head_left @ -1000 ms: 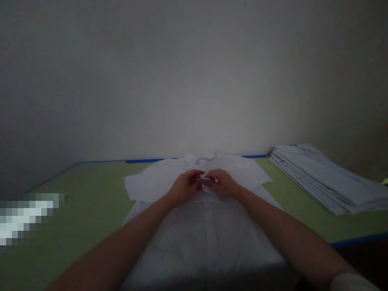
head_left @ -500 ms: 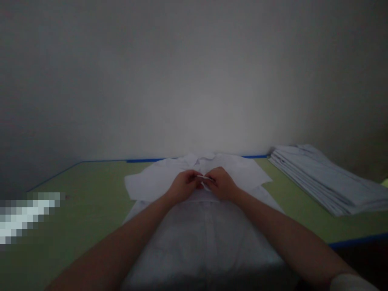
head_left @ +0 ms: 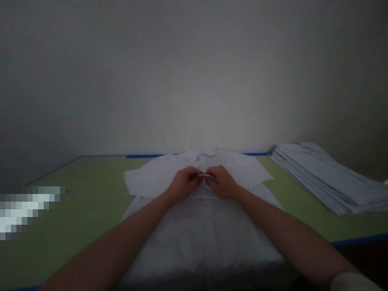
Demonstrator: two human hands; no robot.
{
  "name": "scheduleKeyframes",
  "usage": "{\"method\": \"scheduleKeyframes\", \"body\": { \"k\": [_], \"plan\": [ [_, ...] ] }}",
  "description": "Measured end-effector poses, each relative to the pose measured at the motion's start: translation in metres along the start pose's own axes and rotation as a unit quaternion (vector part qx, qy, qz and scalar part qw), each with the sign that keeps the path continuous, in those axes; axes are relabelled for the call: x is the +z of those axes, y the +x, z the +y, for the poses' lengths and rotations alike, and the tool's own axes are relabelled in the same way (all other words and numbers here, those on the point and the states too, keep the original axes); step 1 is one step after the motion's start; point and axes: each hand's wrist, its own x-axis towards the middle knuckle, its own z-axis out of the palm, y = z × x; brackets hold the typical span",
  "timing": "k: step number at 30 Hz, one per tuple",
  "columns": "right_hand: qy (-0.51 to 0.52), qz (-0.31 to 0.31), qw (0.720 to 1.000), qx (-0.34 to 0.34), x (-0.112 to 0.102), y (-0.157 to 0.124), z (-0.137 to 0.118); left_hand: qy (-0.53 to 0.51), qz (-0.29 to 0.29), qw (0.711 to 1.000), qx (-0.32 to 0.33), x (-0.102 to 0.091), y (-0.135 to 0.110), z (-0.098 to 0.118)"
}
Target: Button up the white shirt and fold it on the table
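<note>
Both hands (head_left: 183,184) (head_left: 223,182) pinch the shirt (head_left: 159,178), green tabletop (head_left: 93,186) stretching beyond its edges

The worktop (head_left: 100,178) is yellowish green with blue edging (head_left: 145,156). Across its middle lies a white short-sleeved shirt (head_left: 197,226), collar (head_left: 191,155) at the far edge. Apart from it, on the right, rests a layered stack of white cloth (head_left: 330,173); coarse pixels obscure the left.

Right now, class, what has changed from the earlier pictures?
Between the left hand and right hand, the white edge now shows as a straighter, more level line; neither hand has visibly let go. The shirt and stack lie as before on the table.
</note>
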Motion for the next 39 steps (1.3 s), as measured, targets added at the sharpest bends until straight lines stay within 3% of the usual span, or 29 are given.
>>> {"method": "scheduleKeyframes", "body": {
  "k": [3, 8, 13, 17, 26, 32, 39],
  "plan": [
    [0.053, -0.013, 0.998, 0.012, -0.001, 0.0, 0.003, 0.043, 0.007, 0.998, 0.046, -0.003, 0.0, 0.004],
    [0.123, -0.044, 0.991, 0.021, -0.002, 0.001, 0.009, 0.066, -0.032, 0.993, 0.091, -0.009, 0.0, 0.009],
    [0.128, -0.064, 0.99, 0.016, -0.005, -0.001, 0.013, 0.097, -0.057, 0.988, 0.104, -0.009, -0.002, 0.009],
    [0.098, -0.071, 0.993, -0.013, -0.011, -0.002, 0.011, 0.086, -0.027, 0.988, 0.126, -0.005, -0.003, 0.009],
    [0.048, -0.022, 0.996, -0.072, -0.014, -0.003, 0.007, 0.028, 0.008, 0.992, 0.123, -0.003, -0.003, 0.008],
    [0.045, -0.004, 0.998, -0.052, -0.01, -0.006, 0.008, 0.083, -0.067, 0.993, 0.059, -0.001, -0.006, 0.014],
    [0.017, 0.026, 0.999, -0.008, -0.004, -0.006, 0.007, 0.092, -0.077, 0.991, 0.059, 0.0, -0.009, 0.019]
  ]
}}
